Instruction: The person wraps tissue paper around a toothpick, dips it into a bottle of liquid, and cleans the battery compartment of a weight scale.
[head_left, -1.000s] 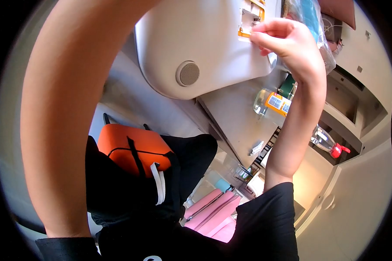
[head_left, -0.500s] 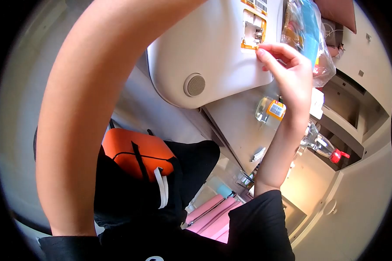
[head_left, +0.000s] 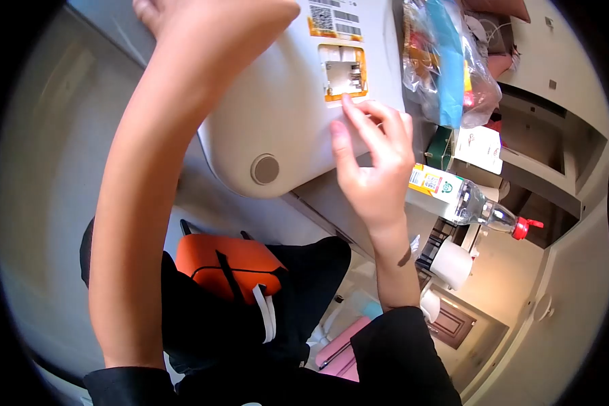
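Observation:
A white, rounded device [head_left: 298,128] lies across the upper middle, with a round grey foot [head_left: 264,169] near its corner. Orange tape [head_left: 364,71] frames a rectangular opening [head_left: 340,76] holding small metal contacts. Just below that opening is my right hand [head_left: 377,152], thumb and fingers apart, nothing visible in it; its index fingertip meets the lower edge of the opening. My left arm arches over the device's left side. At the top left edge my left hand [head_left: 150,13] shows only in part, so its finger shape is unclear.
Right of the device lie a clear plastic bag [head_left: 480,84] with blue material, a green box [head_left: 440,147] and a clear bottle [head_left: 467,203] with a red cap. An orange case [head_left: 213,260] rests by my legs. Lower down are a white container [head_left: 451,264] and a pink item [head_left: 345,342].
The view has shifted, showing more of the device's labels. My right hand has opened from a pinch at the opening's edge. Part of my left hand has come into view at top left.

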### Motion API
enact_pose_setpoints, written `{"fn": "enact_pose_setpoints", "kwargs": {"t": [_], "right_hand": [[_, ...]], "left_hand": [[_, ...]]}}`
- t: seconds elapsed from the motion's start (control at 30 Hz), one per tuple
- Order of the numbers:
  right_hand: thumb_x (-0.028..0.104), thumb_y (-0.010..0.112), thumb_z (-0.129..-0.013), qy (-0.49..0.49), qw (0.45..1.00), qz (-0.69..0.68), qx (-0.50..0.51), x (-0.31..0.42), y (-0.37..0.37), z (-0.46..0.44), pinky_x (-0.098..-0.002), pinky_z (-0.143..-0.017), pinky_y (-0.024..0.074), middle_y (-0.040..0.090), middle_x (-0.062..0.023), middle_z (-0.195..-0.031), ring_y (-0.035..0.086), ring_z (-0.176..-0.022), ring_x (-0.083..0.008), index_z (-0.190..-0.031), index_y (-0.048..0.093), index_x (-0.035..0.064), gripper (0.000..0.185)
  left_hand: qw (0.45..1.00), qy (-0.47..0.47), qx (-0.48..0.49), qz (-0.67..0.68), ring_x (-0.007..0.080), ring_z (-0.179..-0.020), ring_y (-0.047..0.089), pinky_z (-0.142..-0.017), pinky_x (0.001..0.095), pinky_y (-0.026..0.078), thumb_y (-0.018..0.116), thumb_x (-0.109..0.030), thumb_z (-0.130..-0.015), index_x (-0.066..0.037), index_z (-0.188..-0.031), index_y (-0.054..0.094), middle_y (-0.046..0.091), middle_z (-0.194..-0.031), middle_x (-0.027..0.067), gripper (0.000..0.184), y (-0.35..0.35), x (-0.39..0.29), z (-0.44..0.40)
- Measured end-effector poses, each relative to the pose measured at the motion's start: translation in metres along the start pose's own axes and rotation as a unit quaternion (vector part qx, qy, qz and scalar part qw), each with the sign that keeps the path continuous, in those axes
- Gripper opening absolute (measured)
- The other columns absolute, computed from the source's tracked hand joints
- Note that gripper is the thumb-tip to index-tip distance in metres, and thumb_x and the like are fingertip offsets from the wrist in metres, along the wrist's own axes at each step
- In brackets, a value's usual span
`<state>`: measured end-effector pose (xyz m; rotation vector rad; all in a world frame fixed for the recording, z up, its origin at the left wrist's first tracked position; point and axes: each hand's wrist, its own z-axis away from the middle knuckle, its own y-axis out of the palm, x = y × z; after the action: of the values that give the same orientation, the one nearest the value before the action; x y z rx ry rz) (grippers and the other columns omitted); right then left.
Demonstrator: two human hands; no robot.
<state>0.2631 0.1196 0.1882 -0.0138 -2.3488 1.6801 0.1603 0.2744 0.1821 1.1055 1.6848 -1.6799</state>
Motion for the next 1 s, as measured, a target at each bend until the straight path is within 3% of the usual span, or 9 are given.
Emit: {"fn": "enact_pose_setpoints", "kwargs": {"t": [0.2,0.3,0.47,0.6,0.63,0.77,0.93,1.0], "right_hand": [[0.011,0.066,-0.079,0.003,0.993,0.122,0.0,-0.013,-0.003,0.001,-0.0346,-0.079,0.042,0.061,-0.0062,-0.093,0.053,-0.086,-0.0238,-0.099,0.069,0.0028,0.021],[0.009,0.067,-0.079,0.017,0.997,0.069,-0.014,-0.013,-0.002,-0.001,-0.0339,-0.076,0.0439,0.062,-0.0063,-0.089,0.055,-0.084,-0.0231,-0.095,0.069,0.0035,0.017],[0.003,0.07,-0.076,0.165,0.975,-0.135,-0.059,-0.011,0.001,-0.01,-0.0267,-0.061,0.0469,0.063,-0.0078,-0.08,0.059,-0.068,-0.0158,-0.086,0.069,0.0026,0.01],[0.004,0.069,-0.077,0.166,0.981,-0.098,-0.019,-0.003,0.003,-0.02,-0.0266,-0.062,0.049,0.064,-0.0086,-0.078,0.06,-0.065,-0.0147,-0.083,0.068,0.0008,0.007],[0.002,0.07,-0.078,0.135,0.986,-0.088,-0.027,-0.004,0.005,-0.02,-0.0206,-0.058,0.043,0.063,-0.0043,-0.075,0.051,-0.06,-0.0073,-0.088,0.067,-0.0019,0.011],[0.003,0.069,-0.078,0.099,0.993,-0.061,-0.013,-0.01,0.005,-0.025,-0.0209,-0.058,0.0429,0.063,-0.0055,-0.075,0.051,-0.059,-0.0084,-0.086,0.066,-0.0018,0.009],[0.004,0.067,-0.08,0.109,0.994,-0.029,0.012,-0.019,0.0,-0.026,-0.022,-0.057,0.0431,0.061,-0.0066,-0.075,0.053,-0.059,-0.01,-0.085,0.064,-0.0016,0.008],[0.004,0.066,-0.082,0.024,0.999,-0.025,0.007,-0.013,0.006,-0.025,-0.0235,-0.055,0.043,0.061,-0.0077,-0.075,0.052,-0.06,-0.0112,-0.087,0.064,-0.001,0.008]], "left_hand": [[0.999,0.041,-0.015,-0.014,0.0382,-0.117,0.031,-0.105,0.0449,0.025,0.068,-0.015,-0.063,-0.008,-0.119,0.044,0.036,-0.119,0.0202,0.062,0.005,0.01,-0.004],[0.999,0.033,-0.007,-0.003,0.0379,-0.117,0.031,-0.104,0.0455,0.025,0.068,-0.015,-0.062,-0.008,-0.119,0.044,0.036,-0.118,0.0197,0.062,0.001,0.004,-0.003],[1.0,-0.016,0.002,-0.01,0.0373,-0.12,0.028,-0.105,0.0466,0.026,0.069,-0.015,-0.063,-0.007,-0.122,0.043,0.034,-0.12,0.0197,0.065,0.002,-0.001,-0.003],[0.999,-0.032,0.023,-0.003,0.037,-0.121,0.027,-0.105,0.0474,0.027,0.068,-0.014,-0.064,-0.005,-0.125,0.041,0.032,-0.121,0.0194,0.067,-0.001,-0.009,-0.001],[0.999,-0.046,0.026,0.003,0.037,-0.121,0.027,-0.105,0.0475,0.028,0.068,-0.014,-0.064,-0.005,-0.125,0.041,0.032,-0.121,0.0194,0.067,-0.001,-0.009,0.0],[0.999,-0.009,0.034,-0.021,0.0365,-0.121,0.027,-0.104,0.0475,0.031,0.067,-0.012,-0.065,-0.004,-0.126,0.04,0.032,-0.121,0.019,0.067,-0.001,0.0,-0.001],[0.999,-0.051,0.016,0.006,0.0363,-0.121,0.028,-0.105,0.0464,0.032,0.067,-0.011,-0.065,-0.005,-0.126,0.041,0.032,-0.122,0.0191,0.066,0.0,-0.012,0.004],[0.998,-0.045,0.029,0.018,0.0367,-0.121,0.028,-0.106,0.0461,0.031,0.067,-0.012,-0.065,-0.005,-0.125,0.041,0.032,-0.122,0.0195,0.066,-0.003,-0.009,0.001]]}}
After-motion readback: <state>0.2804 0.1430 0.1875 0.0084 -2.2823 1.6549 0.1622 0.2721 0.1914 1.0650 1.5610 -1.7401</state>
